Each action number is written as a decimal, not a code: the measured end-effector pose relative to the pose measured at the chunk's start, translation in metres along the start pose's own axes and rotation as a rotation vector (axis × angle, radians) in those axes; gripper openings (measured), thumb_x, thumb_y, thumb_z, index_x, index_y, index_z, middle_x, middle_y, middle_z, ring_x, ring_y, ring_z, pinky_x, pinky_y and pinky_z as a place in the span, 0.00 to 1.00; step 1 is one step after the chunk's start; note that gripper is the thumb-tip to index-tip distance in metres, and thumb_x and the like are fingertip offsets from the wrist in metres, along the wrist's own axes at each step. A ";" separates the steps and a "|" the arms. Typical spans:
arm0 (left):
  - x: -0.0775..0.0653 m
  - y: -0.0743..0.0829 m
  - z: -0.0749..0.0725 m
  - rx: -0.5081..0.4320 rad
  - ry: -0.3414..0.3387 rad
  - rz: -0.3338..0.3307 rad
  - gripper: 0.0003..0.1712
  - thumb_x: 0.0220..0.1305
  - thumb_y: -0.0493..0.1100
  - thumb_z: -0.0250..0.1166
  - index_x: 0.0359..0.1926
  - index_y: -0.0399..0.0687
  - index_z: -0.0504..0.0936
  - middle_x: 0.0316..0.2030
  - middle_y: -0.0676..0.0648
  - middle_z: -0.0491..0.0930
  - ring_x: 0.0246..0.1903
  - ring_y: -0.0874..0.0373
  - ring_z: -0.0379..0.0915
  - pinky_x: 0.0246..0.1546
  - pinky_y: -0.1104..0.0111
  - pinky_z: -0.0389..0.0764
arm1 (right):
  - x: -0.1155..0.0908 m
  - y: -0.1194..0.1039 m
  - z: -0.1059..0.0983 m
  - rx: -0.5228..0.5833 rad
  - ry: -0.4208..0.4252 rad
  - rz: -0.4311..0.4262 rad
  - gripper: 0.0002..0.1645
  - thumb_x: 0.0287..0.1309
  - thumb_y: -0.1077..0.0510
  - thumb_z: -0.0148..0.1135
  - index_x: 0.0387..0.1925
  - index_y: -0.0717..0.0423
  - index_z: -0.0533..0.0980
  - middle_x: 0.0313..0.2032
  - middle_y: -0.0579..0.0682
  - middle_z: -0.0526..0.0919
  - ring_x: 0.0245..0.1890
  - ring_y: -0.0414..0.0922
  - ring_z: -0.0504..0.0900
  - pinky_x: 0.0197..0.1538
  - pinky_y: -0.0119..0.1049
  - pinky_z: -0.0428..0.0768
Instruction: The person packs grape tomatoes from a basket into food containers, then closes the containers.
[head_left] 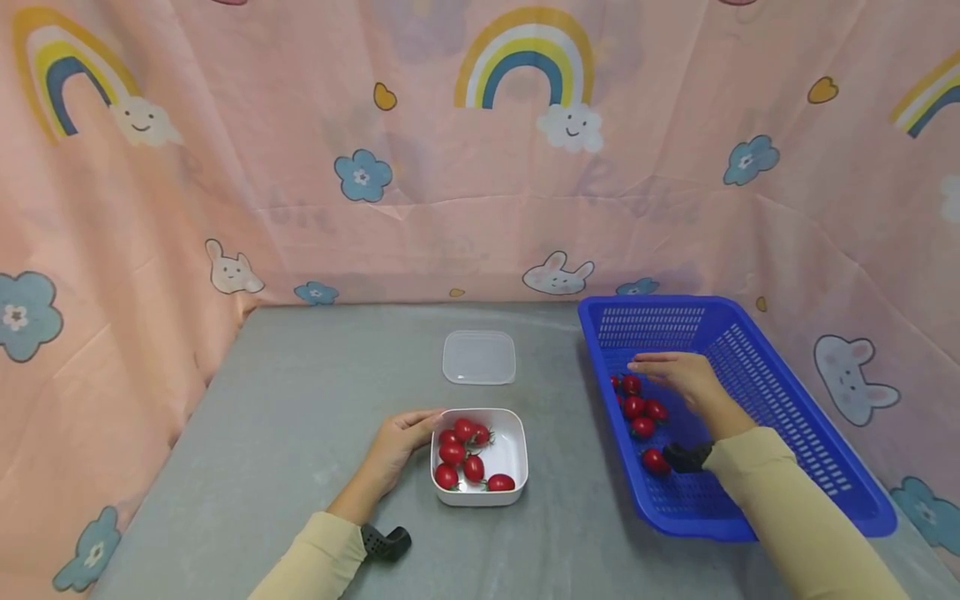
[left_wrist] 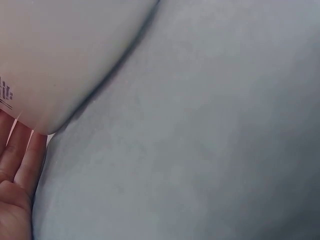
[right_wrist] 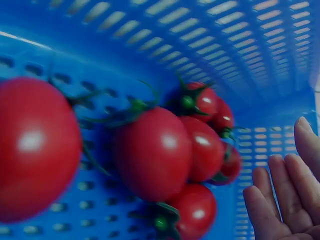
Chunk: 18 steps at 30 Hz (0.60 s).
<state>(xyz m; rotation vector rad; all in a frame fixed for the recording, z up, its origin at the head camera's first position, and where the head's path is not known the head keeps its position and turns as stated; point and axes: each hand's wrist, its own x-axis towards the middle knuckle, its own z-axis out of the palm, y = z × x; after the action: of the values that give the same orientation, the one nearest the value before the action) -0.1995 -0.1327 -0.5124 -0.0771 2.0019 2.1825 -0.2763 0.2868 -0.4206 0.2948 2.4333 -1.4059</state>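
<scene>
A small white square box (head_left: 515, 442) holds several cherry tomatoes (head_left: 452, 452). My left hand (head_left: 405, 439) rests against its left side, fingers extended along the wall; the left wrist view catches those fingers (left_wrist: 30, 157) beside the pale box wall (left_wrist: 75, 55). Inside the blue basket (head_left: 780, 392), my right hand (head_left: 686, 377) hovers with nothing in it. In the right wrist view, its fingers (right_wrist: 287, 195) are spread loosely to the right of a cluster of red tomatoes (right_wrist: 152, 152). Another tomato (head_left: 656, 462) lies nearer the basket's front.
A translucent lid (head_left: 478, 357) lies flat on the grey table (head_left: 337, 358) behind the white box. The basket's raised walls stand on the table's right side. A pink patterned curtain (head_left: 450, 225) borders the table at the back and sides.
</scene>
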 end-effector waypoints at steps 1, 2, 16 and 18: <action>0.000 0.001 0.000 0.004 0.002 0.002 0.19 0.66 0.37 0.64 0.52 0.26 0.81 0.42 0.53 0.88 0.42 0.70 0.81 0.47 0.75 0.80 | 0.000 0.000 0.001 0.003 -0.003 0.013 0.41 0.61 0.43 0.67 0.67 0.64 0.69 0.64 0.57 0.75 0.69 0.60 0.66 0.71 0.67 0.55; 0.000 0.001 0.000 0.007 0.005 0.004 0.19 0.66 0.37 0.64 0.52 0.26 0.81 0.42 0.53 0.88 0.42 0.70 0.81 0.47 0.75 0.80 | 0.001 -0.001 0.001 0.007 -0.006 0.028 0.41 0.61 0.43 0.68 0.67 0.63 0.69 0.64 0.57 0.74 0.70 0.60 0.66 0.70 0.70 0.54; 0.000 0.000 -0.002 0.027 -0.024 -0.003 0.21 0.67 0.39 0.63 0.54 0.26 0.80 0.43 0.53 0.88 0.42 0.71 0.81 0.47 0.75 0.80 | 0.005 0.015 0.006 -0.051 0.005 -0.006 0.35 0.62 0.55 0.68 0.61 0.75 0.71 0.54 0.63 0.83 0.51 0.52 0.85 0.68 0.59 0.67; 0.000 0.000 -0.002 0.023 -0.025 -0.001 0.21 0.67 0.39 0.63 0.54 0.25 0.79 0.43 0.53 0.88 0.42 0.71 0.81 0.48 0.75 0.80 | 0.006 0.017 0.007 -0.043 0.012 -0.011 0.33 0.61 0.56 0.68 0.60 0.76 0.72 0.51 0.63 0.85 0.45 0.44 0.87 0.67 0.57 0.70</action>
<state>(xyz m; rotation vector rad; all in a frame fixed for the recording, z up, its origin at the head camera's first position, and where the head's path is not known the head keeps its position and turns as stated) -0.1999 -0.1346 -0.5128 -0.0472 2.0123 2.1490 -0.2752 0.2892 -0.4398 0.2808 2.4751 -1.3578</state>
